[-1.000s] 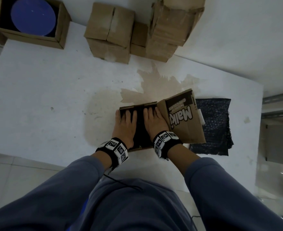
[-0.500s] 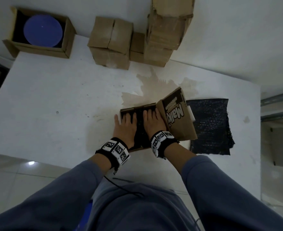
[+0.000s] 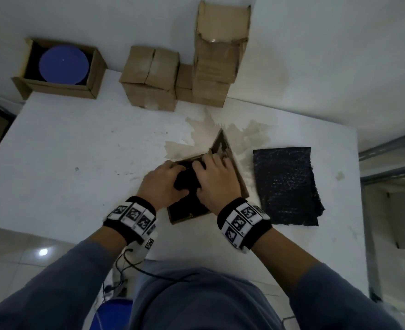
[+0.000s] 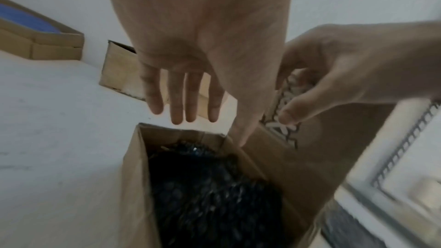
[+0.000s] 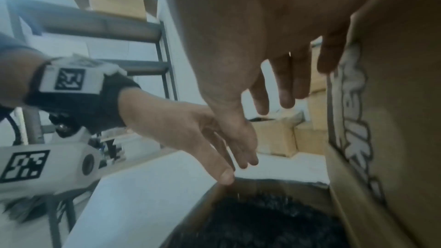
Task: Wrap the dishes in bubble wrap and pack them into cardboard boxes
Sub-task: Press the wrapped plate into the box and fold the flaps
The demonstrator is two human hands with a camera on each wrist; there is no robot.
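Note:
An open cardboard box (image 3: pixel 184 219) lies on the white table (image 3: pixel 77 151) in front of me, with a dish wrapped in black bubble wrap (image 3: pixel 187 184) inside (image 4: pixel 210 195). My left hand (image 3: pixel 163 184) hovers over the box's left side with straight fingers (image 4: pixel 181 101), its thumb touching the far right corner. My right hand (image 3: pixel 217 179) is over the right side, its loose fingers (image 5: pixel 286 86) against the printed flap (image 3: pixel 222 146), which stands upright (image 5: pixel 393 120). Neither hand holds anything.
A flat sheet of black bubble wrap (image 3: pixel 287 184) lies right of the box. At the back left an open box (image 3: pixel 61 88) holds a blue plate (image 3: pixel 63 65). Closed boxes (image 3: pixel 150 77) and a tall stack (image 3: pixel 218 55) line the wall. Metal shelving (image 3: pixel 387 163) stands at right.
Both hands have lifted off the wrapped dish, where they lay flat. The printed flap has swung from lying outward to standing upright against my right hand.

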